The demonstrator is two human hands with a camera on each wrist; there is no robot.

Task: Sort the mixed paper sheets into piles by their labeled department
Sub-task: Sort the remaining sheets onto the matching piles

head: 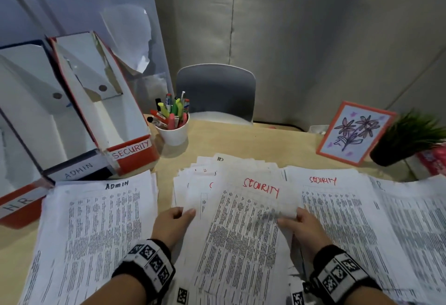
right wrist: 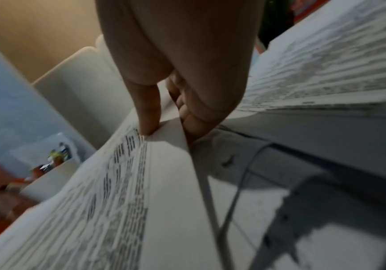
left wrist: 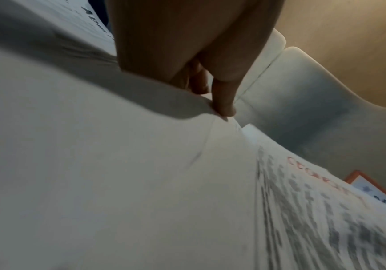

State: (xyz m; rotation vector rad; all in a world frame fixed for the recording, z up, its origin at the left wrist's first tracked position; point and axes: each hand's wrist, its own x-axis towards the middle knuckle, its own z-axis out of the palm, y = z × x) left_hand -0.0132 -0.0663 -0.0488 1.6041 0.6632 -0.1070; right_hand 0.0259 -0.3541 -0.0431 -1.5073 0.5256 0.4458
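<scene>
We see a wooden counter spread with printed paper sheets. In the middle lies the mixed stack, fanned out toward the far edge. On top of it is a sheet headed SECURITY in red, and both hands are on it. Our right hand pinches that sheet at its right edge; in the right wrist view the thumb presses on the printed face while the other fingers curl under the edge, so the fingers are clamped on the paper. Our left hand rests at the left side of the stack; in the left wrist view one fingertip presses down on a paper edge and the rest of the fingers look loosely bent, though we cannot tell whether they grip a sheet.

To the left lies the ADMIN pile, and to the right a SECURITY pile, with an HR pile beyond it at the right edge. Behind the ADMIN pile stand three file boxes labelled HR, ADMIN and SECURITY. Near them is a white cup of pens. At the far right stand a framed flower drawing and a small potted plant. A grey chair faces us across the counter.
</scene>
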